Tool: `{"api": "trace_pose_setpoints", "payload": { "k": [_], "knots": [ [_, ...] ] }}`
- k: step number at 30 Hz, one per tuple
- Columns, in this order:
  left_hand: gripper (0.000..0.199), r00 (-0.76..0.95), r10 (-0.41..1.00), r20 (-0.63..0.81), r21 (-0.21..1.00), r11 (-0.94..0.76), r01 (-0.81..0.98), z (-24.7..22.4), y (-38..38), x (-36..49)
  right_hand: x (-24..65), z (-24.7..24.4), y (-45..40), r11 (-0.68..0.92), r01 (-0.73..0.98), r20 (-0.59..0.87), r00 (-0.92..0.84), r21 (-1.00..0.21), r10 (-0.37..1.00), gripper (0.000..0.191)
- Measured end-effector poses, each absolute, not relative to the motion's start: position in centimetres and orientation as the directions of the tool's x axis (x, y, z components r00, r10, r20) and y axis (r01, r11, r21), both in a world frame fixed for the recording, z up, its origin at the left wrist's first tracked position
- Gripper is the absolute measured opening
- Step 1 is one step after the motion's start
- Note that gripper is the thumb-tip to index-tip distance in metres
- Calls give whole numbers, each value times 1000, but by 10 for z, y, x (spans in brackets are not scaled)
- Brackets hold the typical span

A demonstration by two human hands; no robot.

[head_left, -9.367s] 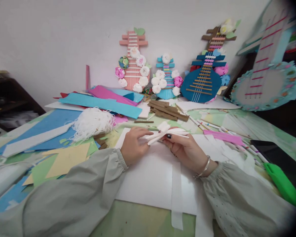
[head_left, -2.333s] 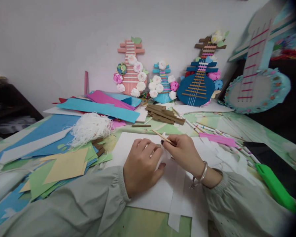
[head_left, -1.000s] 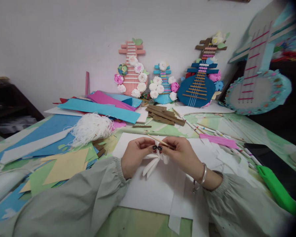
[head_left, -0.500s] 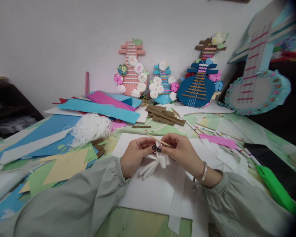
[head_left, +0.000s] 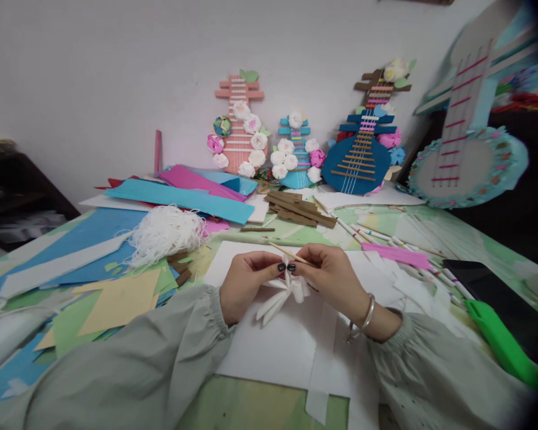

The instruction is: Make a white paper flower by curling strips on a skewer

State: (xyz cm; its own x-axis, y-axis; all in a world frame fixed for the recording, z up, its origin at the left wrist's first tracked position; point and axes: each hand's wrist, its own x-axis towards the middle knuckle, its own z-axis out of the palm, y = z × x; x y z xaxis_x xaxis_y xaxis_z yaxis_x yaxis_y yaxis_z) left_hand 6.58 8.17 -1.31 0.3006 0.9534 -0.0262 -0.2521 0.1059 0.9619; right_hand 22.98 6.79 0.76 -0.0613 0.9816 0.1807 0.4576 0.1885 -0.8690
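Above a white sheet, both hands meet at a white paper piece with several narrow petal-like folds hanging down. My left hand pinches its top from the left, thumb and fingers closed. From the right, my right hand pinches the same piece, the two dark-nailed thumbs nearly touching. A thin wooden stick also lies in my right hand, slanting across the top of the paper toward the left fingers. The fingertips behind the paper are partly hidden.
White string and cut coloured paper lie at left. Brown strips are behind the hands. At right are white paper strips, a black phone and a green tool. Decorated paper instruments stand at the wall.
The hands stay almost in place, still pinching the paper. Its hanging folds have shifted slightly to the right, and the thumbs have tilted a little.
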Motion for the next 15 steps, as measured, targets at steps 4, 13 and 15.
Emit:
{"api": "trace_pose_setpoints", "payload": {
  "k": [4, 13, 15],
  "knots": [
    [22, 312, 949, -45, 949, 138, -284, -10, 82, 66, 230, 8, 67, 211, 476, 202, -72, -854, 977, 17],
    [19, 330, 941, -71, 934, 179, -309, -7, 82, 65, 230, 7, 68, 228, 451, 197, -115, -863, 974, 19],
    [19, 328, 942, -65, 940, 168, -296, -7, 82, 66, 230, 8, 69, 229, 436, 200, -111, -870, 973, 18]
  ]
}}
